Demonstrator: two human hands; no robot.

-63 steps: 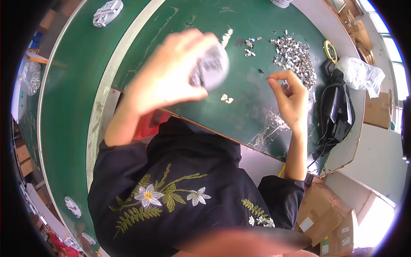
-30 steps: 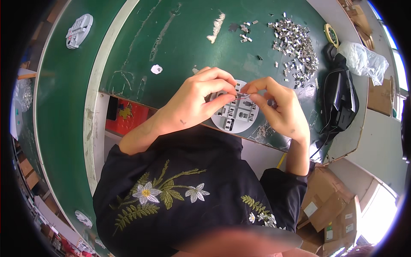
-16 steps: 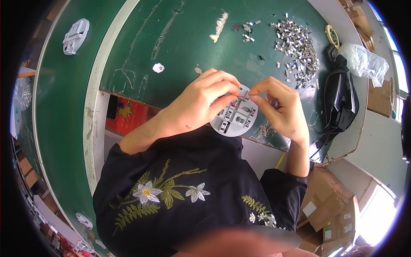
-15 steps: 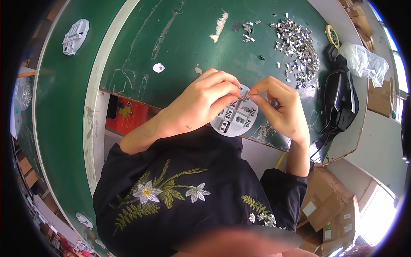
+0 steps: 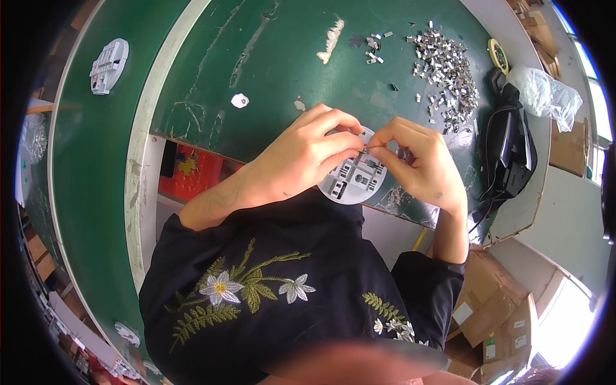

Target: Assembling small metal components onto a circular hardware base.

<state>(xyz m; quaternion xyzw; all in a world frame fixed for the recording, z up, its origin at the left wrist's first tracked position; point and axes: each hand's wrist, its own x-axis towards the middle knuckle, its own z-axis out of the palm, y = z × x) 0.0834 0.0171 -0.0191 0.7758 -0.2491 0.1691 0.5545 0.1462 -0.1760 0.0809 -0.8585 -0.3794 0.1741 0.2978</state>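
Observation:
A round light-grey plastic disc with moulded slots and small metal pieces lies at the table's front edge. Over its far half, my left hand comes in from the left with thumb and fingers pinched together. My right hand meets it from the right, thumb and forefinger closed tip to tip. Both sets of fingertips are almost touching above the disc, with a small reddish bit beside them. Whatever is pinched is too small to make out. The fingers hide part of the disc's far side.
Small metal clips lie heaped at the far right, with several more strewn nearby. A black bag-like object, a clear plastic bag and a yellow tape roll are along the right edge. Another grey part sits on the green strip at left.
My fingertips have come closer together over the disc, the right hand shifting slightly nearer to me. On the left strip, the grey parts have slid a little toward me.

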